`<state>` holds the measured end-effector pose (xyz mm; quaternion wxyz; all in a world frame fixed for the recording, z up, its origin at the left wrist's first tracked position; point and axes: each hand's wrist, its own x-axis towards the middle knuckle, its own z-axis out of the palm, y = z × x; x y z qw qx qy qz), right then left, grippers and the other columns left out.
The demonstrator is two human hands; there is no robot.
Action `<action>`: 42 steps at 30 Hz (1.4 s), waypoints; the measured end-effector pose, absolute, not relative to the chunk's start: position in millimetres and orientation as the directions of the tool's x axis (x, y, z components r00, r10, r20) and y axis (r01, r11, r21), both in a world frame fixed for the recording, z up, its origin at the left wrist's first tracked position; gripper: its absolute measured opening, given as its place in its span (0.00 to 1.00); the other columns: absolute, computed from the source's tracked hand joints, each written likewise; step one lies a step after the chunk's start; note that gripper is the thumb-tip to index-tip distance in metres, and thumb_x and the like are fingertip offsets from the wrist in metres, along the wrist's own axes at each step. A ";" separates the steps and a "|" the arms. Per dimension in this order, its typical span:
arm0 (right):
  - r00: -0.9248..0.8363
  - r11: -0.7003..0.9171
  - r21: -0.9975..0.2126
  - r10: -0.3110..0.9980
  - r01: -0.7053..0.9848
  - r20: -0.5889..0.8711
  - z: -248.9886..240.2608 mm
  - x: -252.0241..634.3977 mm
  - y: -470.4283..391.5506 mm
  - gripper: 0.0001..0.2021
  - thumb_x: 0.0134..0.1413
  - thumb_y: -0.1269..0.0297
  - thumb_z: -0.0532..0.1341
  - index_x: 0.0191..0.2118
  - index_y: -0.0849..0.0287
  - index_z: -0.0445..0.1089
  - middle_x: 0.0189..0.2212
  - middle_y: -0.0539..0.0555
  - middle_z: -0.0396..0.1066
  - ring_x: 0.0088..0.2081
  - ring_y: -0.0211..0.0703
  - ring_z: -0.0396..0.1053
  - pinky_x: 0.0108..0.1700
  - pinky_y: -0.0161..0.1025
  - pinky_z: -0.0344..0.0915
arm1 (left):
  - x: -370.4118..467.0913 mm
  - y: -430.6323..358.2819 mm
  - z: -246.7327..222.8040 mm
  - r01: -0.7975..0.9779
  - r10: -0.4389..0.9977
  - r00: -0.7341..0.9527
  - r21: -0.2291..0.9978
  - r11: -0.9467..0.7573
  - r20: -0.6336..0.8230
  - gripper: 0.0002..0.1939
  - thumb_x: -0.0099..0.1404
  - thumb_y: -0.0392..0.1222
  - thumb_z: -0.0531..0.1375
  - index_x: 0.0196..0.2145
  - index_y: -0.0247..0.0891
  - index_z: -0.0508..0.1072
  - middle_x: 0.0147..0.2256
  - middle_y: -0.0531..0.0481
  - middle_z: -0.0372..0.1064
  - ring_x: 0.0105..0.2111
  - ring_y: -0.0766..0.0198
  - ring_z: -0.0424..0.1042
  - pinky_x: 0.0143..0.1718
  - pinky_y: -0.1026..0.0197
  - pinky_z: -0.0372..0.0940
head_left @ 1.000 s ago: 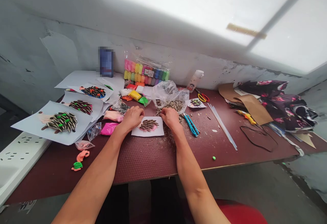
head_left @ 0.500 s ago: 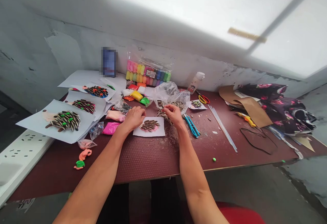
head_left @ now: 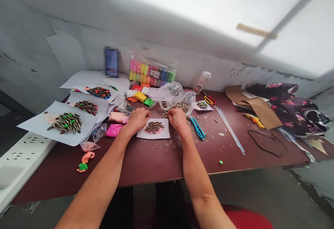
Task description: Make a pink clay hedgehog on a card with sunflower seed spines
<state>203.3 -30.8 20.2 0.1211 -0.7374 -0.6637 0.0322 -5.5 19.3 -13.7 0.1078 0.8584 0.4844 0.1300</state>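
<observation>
A small white card point(head_left: 165, 135) lies on the dark red table, bearing a pink shape covered with striped seeds point(head_left: 154, 127). At its upper left corner rests my left hand point(head_left: 140, 118), fingers curled together; anything between them is hidden. My right hand point(head_left: 177, 118) is closed at the card's right side, in front of a seed pile point(head_left: 182, 107) on a clear plastic bag point(head_left: 172, 91). Whatever its fingertips hold is too small to make out. Just right of that hand lies a blue-handled tool point(head_left: 197, 128).
Papers with seed-covered hedgehogs point(head_left: 68, 121) overlap at the left, beside a white power strip point(head_left: 31, 156). Coloured clay packs point(head_left: 152, 74) stand behind. Scissors point(head_left: 209, 99), a bottle point(head_left: 201, 83), clear sticks point(head_left: 229, 129) and a yellow glue gun point(head_left: 255, 120) are at the right.
My right hand has turned slightly, its fingers now curled in more and lower beside the card. My left hand stays at the card's corner. The whole view has shifted a little.
</observation>
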 end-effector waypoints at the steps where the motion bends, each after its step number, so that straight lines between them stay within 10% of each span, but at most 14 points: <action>1: 0.104 -0.081 -0.213 0.990 0.974 0.099 19.7 201.0 -30.4 0.14 0.61 0.70 0.57 0.42 0.57 0.81 0.42 0.60 0.78 0.46 0.47 0.72 0.47 0.37 0.63 | -5.4 18.9 -13.3 0.805 0.859 0.498 0.305 -0.509 0.118 0.10 0.63 0.36 0.55 0.35 0.39 0.77 0.40 0.42 0.73 0.44 0.52 0.70 0.46 0.54 0.64; 14: 0.183 0.028 -0.631 0.946 0.775 0.267 15.3 198.9 -40.6 0.13 0.63 0.67 0.58 0.47 0.58 0.79 0.41 0.55 0.78 0.41 0.41 0.73 0.46 0.35 0.65 | -5.5 19.9 -14.7 0.801 0.852 0.509 0.296 -0.520 0.122 0.11 0.63 0.36 0.54 0.36 0.39 0.77 0.40 0.43 0.74 0.44 0.53 0.70 0.47 0.55 0.64; 42: 0.062 0.125 -0.597 0.957 0.792 0.283 -5.7 190.6 -98.6 0.06 0.60 0.68 0.61 0.35 0.56 0.76 0.33 0.52 0.76 0.36 0.41 0.71 0.42 0.35 0.64 | -5.1 19.6 -13.9 0.804 0.861 0.493 0.311 -0.507 0.127 0.11 0.62 0.36 0.54 0.34 0.40 0.78 0.38 0.43 0.74 0.43 0.52 0.70 0.46 0.55 0.65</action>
